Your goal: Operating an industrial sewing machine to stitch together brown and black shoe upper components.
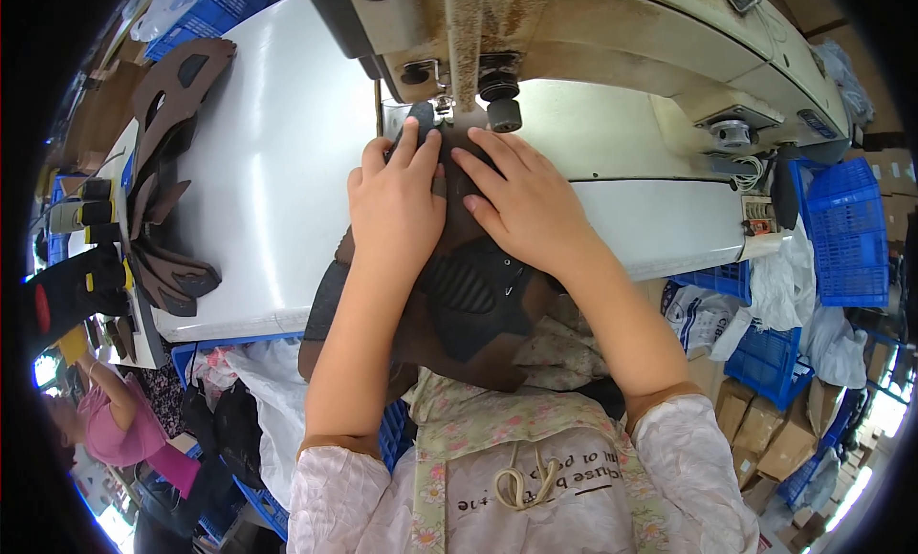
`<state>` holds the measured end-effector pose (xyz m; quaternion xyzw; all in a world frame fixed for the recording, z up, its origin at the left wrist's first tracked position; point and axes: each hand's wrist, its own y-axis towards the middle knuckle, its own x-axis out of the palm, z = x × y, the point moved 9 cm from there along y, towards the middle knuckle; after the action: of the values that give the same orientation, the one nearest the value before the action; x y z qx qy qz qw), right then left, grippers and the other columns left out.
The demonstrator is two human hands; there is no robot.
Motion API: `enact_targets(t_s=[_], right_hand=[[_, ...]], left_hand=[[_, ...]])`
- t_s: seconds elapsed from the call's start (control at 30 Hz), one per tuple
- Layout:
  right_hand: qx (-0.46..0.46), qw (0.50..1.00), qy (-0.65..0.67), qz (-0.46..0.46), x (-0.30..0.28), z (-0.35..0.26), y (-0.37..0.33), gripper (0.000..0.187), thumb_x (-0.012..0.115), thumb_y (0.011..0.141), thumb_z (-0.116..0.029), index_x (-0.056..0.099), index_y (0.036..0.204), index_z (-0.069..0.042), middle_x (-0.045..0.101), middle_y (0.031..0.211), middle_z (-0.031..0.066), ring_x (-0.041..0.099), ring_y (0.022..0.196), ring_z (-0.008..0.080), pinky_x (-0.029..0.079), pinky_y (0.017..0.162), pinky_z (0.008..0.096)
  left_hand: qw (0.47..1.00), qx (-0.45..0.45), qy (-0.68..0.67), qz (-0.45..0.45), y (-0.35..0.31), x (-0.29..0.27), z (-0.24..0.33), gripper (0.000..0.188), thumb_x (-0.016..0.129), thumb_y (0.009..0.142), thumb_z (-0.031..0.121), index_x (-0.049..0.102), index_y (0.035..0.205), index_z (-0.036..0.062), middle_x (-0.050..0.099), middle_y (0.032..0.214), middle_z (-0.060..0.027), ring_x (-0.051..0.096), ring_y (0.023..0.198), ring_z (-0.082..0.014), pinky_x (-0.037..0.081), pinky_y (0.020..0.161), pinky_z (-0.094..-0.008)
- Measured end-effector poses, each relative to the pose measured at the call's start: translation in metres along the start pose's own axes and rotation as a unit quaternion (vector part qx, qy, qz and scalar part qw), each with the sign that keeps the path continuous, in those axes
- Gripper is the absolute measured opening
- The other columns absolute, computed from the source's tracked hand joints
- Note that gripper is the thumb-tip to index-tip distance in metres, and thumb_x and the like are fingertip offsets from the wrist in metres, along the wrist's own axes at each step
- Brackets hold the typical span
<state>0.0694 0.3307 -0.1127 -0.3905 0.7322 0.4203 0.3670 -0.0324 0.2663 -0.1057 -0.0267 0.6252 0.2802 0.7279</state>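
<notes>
A dark brown and black shoe upper piece (pixel 457 332) stretches from under the sewing machine's needle area (pixel 443 110) down over the table edge towards my lap. My left hand (pixel 394 198) lies on its left side, fingers stretched forward, fingertips just short of the presser foot. On the other side rests my right hand (pixel 532 202), its fingers spread and pressing on the material near the needle. Both palms face down. The underside of the piece is hidden, and so is any part of my thumbs tucked beneath it.
The sewing machine's arm (pixel 612 43) spans the top right. More brown shoe upper pieces (pixel 172 105) lie along the white table's (pixel 277 210) left edge. Blue crates (pixel 846 234) and cardboard boxes (pixel 765 430) stand at right. Another person in pink (pixel 124 420) is at far left.
</notes>
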Motion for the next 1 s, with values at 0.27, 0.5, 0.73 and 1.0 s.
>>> enact_targets(t_s=[0.27, 0.5, 0.73, 1.0], right_hand=[[-0.002, 1.000, -0.001, -0.002, -0.0006, -0.0018, -0.0002, 0.044, 0.061, 0.092, -0.027, 0.059, 0.131, -0.007, 0.052, 0.137, 0.0171, 0.045, 0.134, 0.0344, 0.036, 0.113, 0.0447], [-0.005, 1.000, -0.004, 0.001, -0.0005, -0.0027, -0.0004, 0.045, 0.061, 0.091, -0.028, 0.059, 0.131, -0.007, 0.052, 0.138, 0.0173, 0.045, 0.134, 0.0339, 0.036, 0.113, 0.0446], [-0.007, 1.000, -0.009, 0.005, -0.0003, -0.0029, -0.0009, 0.045, 0.061, 0.091, -0.027, 0.059, 0.131, -0.006, 0.053, 0.137, 0.0177, 0.045, 0.134, 0.0342, 0.036, 0.113, 0.0443], [-0.005, 1.000, -0.009, 0.010, -0.0016, -0.0024, -0.0011, 0.043, 0.062, 0.091, -0.026, 0.060, 0.129, -0.005, 0.054, 0.136, 0.0174, 0.045, 0.134, 0.0346, 0.037, 0.112, 0.0441]], left_hand=[[1.000, -0.001, 0.016, -0.005, -0.0012, -0.0006, 0.0011, 0.040, 0.065, 0.085, 0.012, 0.066, 0.125, 0.0116, 0.061, 0.136, -0.0096, 0.057, 0.114, -0.0302, 0.047, 0.094, -0.0428], [1.000, 0.000, 0.018, -0.003, -0.0010, -0.0007, 0.0002, 0.040, 0.065, 0.085, 0.013, 0.066, 0.125, 0.0110, 0.061, 0.136, -0.0100, 0.057, 0.114, -0.0306, 0.046, 0.094, -0.0431], [1.000, -0.002, 0.021, -0.010, -0.0003, -0.0015, 0.0013, 0.039, 0.064, 0.086, 0.013, 0.066, 0.125, 0.0112, 0.060, 0.136, -0.0105, 0.056, 0.115, -0.0309, 0.046, 0.094, -0.0436], [1.000, -0.003, 0.016, -0.014, 0.0004, 0.0000, 0.0022, 0.041, 0.064, 0.085, 0.011, 0.066, 0.126, 0.0113, 0.060, 0.137, -0.0109, 0.056, 0.116, -0.0313, 0.046, 0.094, -0.0430]])
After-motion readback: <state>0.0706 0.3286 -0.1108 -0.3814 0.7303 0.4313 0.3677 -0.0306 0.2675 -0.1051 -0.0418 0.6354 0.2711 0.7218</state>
